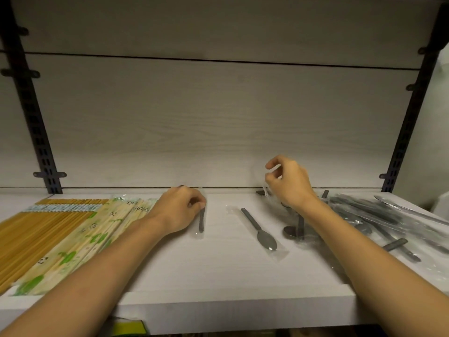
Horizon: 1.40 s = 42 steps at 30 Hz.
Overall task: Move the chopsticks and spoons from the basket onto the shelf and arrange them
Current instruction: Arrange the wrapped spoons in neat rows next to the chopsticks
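On the white shelf (218,276), rows of yellow chopsticks (36,229) and panda-wrapped chopsticks (97,234) lie at the left. My left hand (178,209) pinches the top of a wrapped grey spoon (201,222) lying near the back. Another wrapped grey spoon (261,231) lies alone mid-shelf, bowl toward me. My right hand (289,182) is raised above the shelf, fingers curled on the clear wrapper of a spoon (297,228) that hangs under my wrist. A heap of wrapped spoons (379,220) lies at the right.
Dark slotted uprights (36,122) (408,122) frame the pale wood back panel. The shelf's front edge runs across the lower view; something yellow-green (128,328) shows beneath it. A white object (441,207) stands beyond the right upright.
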Each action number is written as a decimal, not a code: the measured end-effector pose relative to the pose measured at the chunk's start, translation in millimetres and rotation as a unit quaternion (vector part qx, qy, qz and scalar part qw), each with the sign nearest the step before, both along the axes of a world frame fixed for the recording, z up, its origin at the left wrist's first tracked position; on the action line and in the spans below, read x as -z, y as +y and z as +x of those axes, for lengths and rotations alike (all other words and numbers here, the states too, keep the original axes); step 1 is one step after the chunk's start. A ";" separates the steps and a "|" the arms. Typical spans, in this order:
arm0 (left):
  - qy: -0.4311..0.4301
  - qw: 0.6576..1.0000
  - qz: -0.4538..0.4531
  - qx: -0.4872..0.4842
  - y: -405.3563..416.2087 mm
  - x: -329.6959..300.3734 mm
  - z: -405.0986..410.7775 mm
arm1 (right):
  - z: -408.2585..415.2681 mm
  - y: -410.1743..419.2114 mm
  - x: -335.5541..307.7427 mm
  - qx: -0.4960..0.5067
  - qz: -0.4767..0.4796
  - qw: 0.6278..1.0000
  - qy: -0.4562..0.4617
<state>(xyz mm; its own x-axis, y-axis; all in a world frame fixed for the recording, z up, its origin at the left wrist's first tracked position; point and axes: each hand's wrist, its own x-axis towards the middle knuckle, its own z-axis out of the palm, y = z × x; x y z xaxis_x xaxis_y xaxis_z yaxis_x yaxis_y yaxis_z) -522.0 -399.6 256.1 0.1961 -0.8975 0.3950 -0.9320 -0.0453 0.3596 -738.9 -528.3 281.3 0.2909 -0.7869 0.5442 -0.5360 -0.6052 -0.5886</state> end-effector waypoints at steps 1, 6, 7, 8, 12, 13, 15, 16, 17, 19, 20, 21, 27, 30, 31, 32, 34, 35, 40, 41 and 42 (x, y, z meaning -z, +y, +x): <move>-0.012 1.000 0.000 -0.004 0.0 0.8 0.5 | -0.2 1.2 -0.5 -0.002 -0.002 1.000 -0.001; -0.067 0.997 0.008 -0.032 -1.4 4.5 2.3 | -2.1 6.4 -6.8 0.013 -0.039 0.999 0.023; -0.069 0.997 0.008 -0.036 -1.4 4.5 1.7 | -3.4 6.1 -9.3 0.018 -0.041 0.999 0.010; -0.072 0.997 0.008 -0.039 -1.5 4.5 1.0 | -5.6 5.5 -12.0 0.022 -0.039 0.999 -0.003; -0.098 0.994 0.009 -0.044 -0.9 6.5 1.5 | -16.4 0.6 -22.8 0.030 -0.009 0.999 -0.039; -0.107 0.993 0.013 -0.043 -0.6 7.0 1.9 | -19.2 -0.6 -24.8 0.030 0.000 0.998 -0.048; -0.109 0.993 0.008 -0.041 0.0 6.1 1.1 | -24.9 -2.8 -28.0 0.029 0.017 0.997 -0.065; -0.102 0.994 0.000 -0.038 0.7 4.9 -1.3 | -28.0 -3.4 -28.9 0.026 0.027 0.997 -0.069; -0.095 0.995 -0.008 -0.030 1.6 3.3 -5.5 | -31.2 -4.0 -29.1 0.022 0.037 0.997 -0.070; -0.090 0.996 -0.012 0.006 2.5 -0.4 -19.6 | -38.1 -5.7 -28.2 0.017 0.059 0.996 -0.067; -0.087 0.996 -0.008 0.031 3.1 -1.9 -29.3 | -41.3 -6.4 -27.2 0.015 0.074 0.995 -0.068; -0.081 0.995 0.000 0.059 3.5 -2.9 -40.1 | -43.8 -6.8 -26.0 0.009 0.090 0.993 -0.073; -0.109 0.980 0.099 0.130 -0.8 2.5 -84.6 | -45.9 1.3 -25.4 -0.049 0.163 0.979 -0.109; -0.059 0.988 0.092 0.110 -1.5 1.1 -85.0 | -43.4 8.8 -29.1 -0.077 0.170 0.977 -0.107; -0.037 0.990 0.090 0.101 -2.1 0.3 -83.0 | -42.6 10.9 -30.1 -0.083 0.171 0.976 -0.104; -0.018 0.992 0.086 0.091 -2.6 -0.1 -80.5 | -42.0 13.1 -30.6 -0.089 0.173 0.976 -0.099; 0.025 0.994 0.076 0.077 -1.9 -1.2 -76.5 | -40.0 17.8 -30.4 -0.100 0.179 0.975 -0.090; 0.055 0.993 0.068 0.074 -0.5 -3.1 -75.4 | -38.3 20.1 -30.1 -0.107 0.183 0.973 -0.088; 0.225 0.972 0.022 0.059 10.9 -17.2 -67.7 | -28.2 29.9 -30.6 -0.145 0.203 0.964 -0.093; 0.259 0.965 0.000 0.051 11.6 -20.3 -65.5 | -26.2 30.5 -31.0 -0.153 0.206 0.962 -0.097; 0.296 0.954 -0.021 0.043 11.5 -23.3 -63.0 | -24.2 30.7 -31.1 -0.160 0.209 0.959 -0.100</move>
